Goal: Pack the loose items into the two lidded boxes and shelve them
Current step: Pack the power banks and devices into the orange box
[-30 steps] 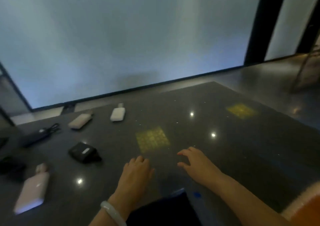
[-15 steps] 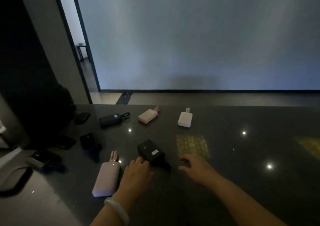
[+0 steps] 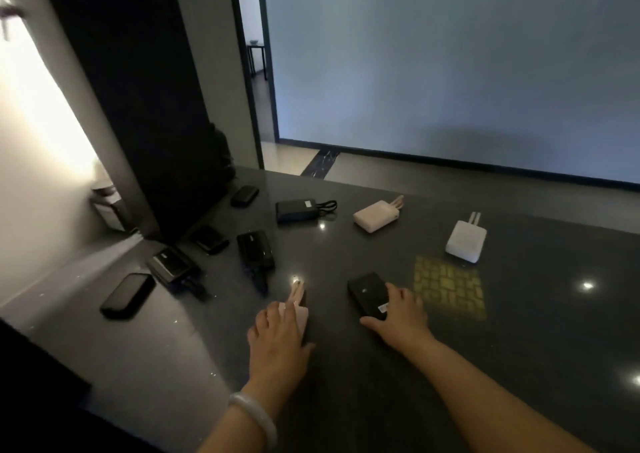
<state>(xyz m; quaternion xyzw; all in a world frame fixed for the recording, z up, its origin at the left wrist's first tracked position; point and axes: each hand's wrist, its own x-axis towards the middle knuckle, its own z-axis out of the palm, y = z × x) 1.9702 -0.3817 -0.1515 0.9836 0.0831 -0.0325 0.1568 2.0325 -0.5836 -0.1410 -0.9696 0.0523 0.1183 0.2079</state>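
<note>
Several power banks lie loose on a dark glossy table. My left hand lies over a pale pink power bank with a short cable at its far end, fingers on its left side and thumb at its right. My right hand grips a black power bank at its near end, thumb on the left edge. Farther back lie a white power bank, a second pink one and a dark one with a cord.
More black power banks lie at the left. A dark upright panel stands at the table's left back corner. A yellow light patch shows on the tabletop. The far table edge runs along the floor.
The view swung left, bringing more power banks into sight. My left hand moved onto the pink power bank and my right hand onto the black one.
</note>
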